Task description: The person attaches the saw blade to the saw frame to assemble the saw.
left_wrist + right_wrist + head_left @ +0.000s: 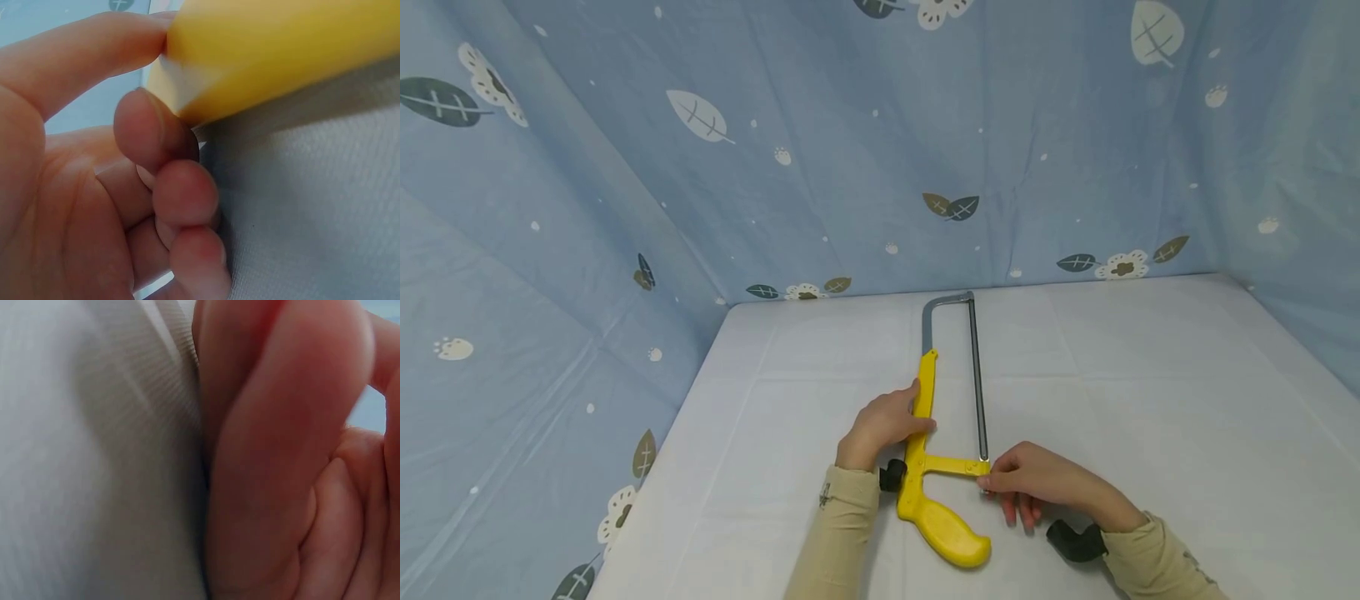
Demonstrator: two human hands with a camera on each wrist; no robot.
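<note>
A hacksaw [951, 533] with a yellow handle and grey front frame lies flat on the white-covered table, its handle toward me. The dark blade [977, 375] runs along its right side, joined at both ends. My left hand [883, 421] holds the yellow part of the frame between thumb and fingers; the left wrist view shows the yellow edge [269, 56] close up against the fingertips. At the near end of the blade, my right hand [1041, 477] pinches the small metal fitting at the crossbar's corner, mostly hidden by the fingers. The right wrist view shows only curled fingers [281, 456] against the cloth.
A white cloth [1150, 400] covers the table. Blue patterned curtain [850, 167] hangs behind it and along both sides. Black wrist-worn devices [1075, 542] sit at both cuffs, the left one close beside the saw's frame.
</note>
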